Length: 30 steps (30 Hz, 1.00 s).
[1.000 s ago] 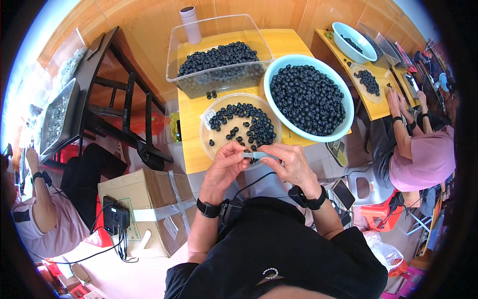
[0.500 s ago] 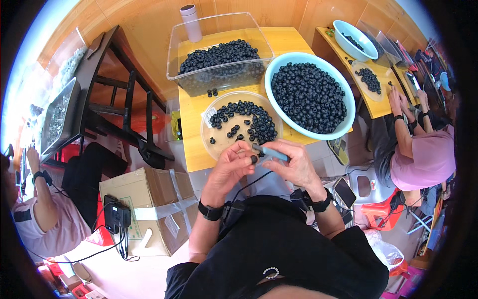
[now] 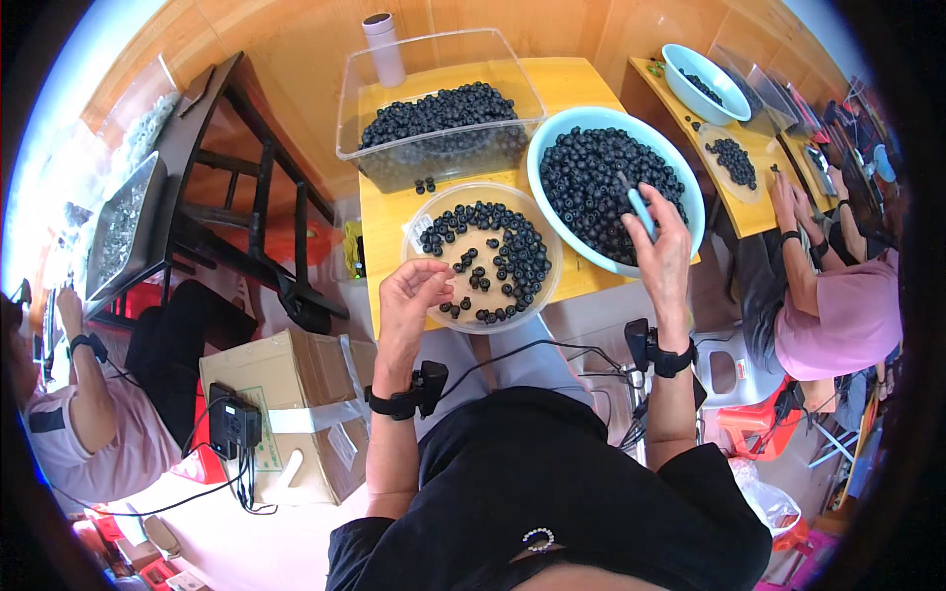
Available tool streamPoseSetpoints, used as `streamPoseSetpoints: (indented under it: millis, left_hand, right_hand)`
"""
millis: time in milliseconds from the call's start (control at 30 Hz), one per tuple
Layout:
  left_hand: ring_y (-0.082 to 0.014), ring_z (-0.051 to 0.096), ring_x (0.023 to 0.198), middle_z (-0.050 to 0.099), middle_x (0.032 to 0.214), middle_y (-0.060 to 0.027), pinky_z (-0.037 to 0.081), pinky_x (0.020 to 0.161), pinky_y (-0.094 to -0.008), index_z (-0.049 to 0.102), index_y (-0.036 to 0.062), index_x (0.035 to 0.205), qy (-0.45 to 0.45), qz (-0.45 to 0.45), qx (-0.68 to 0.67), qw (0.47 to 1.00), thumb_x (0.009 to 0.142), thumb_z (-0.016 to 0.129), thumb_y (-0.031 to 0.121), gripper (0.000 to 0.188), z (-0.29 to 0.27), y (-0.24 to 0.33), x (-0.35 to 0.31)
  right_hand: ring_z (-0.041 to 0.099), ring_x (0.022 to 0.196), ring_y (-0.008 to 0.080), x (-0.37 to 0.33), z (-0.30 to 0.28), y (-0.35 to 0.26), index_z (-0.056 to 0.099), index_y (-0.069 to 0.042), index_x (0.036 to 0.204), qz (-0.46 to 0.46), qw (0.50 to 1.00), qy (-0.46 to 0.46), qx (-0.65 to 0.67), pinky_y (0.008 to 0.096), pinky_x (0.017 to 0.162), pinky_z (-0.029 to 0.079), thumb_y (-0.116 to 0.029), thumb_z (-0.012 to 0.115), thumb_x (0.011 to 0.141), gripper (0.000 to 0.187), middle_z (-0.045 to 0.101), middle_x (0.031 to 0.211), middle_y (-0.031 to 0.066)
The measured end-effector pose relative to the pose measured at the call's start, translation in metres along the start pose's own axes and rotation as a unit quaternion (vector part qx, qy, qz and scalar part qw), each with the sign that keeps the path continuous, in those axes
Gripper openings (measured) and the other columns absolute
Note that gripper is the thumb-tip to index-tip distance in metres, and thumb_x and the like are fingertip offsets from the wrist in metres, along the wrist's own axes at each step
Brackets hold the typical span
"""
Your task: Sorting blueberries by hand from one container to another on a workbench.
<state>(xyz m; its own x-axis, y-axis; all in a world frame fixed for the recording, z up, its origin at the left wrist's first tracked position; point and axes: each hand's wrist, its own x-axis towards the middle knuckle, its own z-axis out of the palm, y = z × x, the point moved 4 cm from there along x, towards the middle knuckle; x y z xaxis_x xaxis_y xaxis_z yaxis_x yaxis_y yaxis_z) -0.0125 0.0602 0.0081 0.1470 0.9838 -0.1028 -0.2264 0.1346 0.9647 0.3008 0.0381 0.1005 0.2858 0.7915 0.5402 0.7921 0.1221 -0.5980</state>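
My right hand point(image 3: 662, 241) is closed round a small tool with a light blue handle point(image 3: 640, 212) and a short grey tip. It hangs over the light blue basin point(image 3: 696, 212), which is heaped with small round black pieces point(image 3: 596, 187), some showing holes. At the left rim of a shallow round tray point(image 3: 416, 219), my left hand point(image 3: 414, 295) has thumb and fingers pinched together; whatever they hold, if anything, is hidden. Several of the same black pieces point(image 3: 522, 258) lie in the tray, mostly in a curved band along its right side.
Behind the tray, a clear plastic bin point(image 3: 434, 163) holds more black pieces, with a pale lilac bottle point(image 3: 384, 54) behind it. A cardboard box point(image 3: 281, 394) stands at the left. Co-workers sit on both sides, one at another yellow table point(image 3: 754, 209). Cables cross my lap.
My hands have parted. The right hand with the blue-handled tool has moved right and up over the basin. The left has drawn left; the black piece at its fingertips no longer shows.
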Motion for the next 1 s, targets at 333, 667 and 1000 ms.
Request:
streamPoseSetpoints:
  millis: [333,667,1000]
  left_hand:
    - [-0.0131,0.063,0.070,0.067,0.076,-0.0095,0.050,0.063,-0.0255,0.065,-0.0016,0.088,-0.008,0.049,0.379,0.924,0.074,0.067,0.002,0.014,0.031,-0.013,0.021]
    - [-0.0358,0.060,0.077,0.061,0.080,-0.0186,0.047,0.069,-0.0430,0.061,0.0008,0.082,0.039,0.101,0.463,0.880,0.068,0.070,0.004,0.016,0.047,-0.035,0.024]
    - [-0.0362,0.061,0.073,0.061,0.078,-0.0193,0.048,0.067,-0.0413,0.060,-0.0009,0.082,0.044,0.069,0.424,0.902,0.069,0.066,0.001,0.014,0.045,-0.039,0.026]
  right_hand:
    - [0.062,0.078,0.0333,-0.028,0.012,0.015,0.063,-0.004,0.103,0.019,0.995,-0.003,-0.095,0.0400,0.068,0.048,-0.013,0.064,0.082,0.023,0.063,0.088,0.0129]
    - [0.063,0.076,0.0349,-0.030,0.013,0.020,0.063,-0.006,0.099,0.047,0.993,-0.026,-0.110,0.0422,0.065,0.048,-0.016,0.065,0.081,0.020,0.065,0.087,0.0136]
    - [0.063,0.073,0.0355,-0.031,0.012,0.017,0.062,-0.007,0.094,0.059,0.989,-0.043,-0.129,0.0441,0.061,0.047,-0.016,0.063,0.082,0.015,0.065,0.081,0.0141]
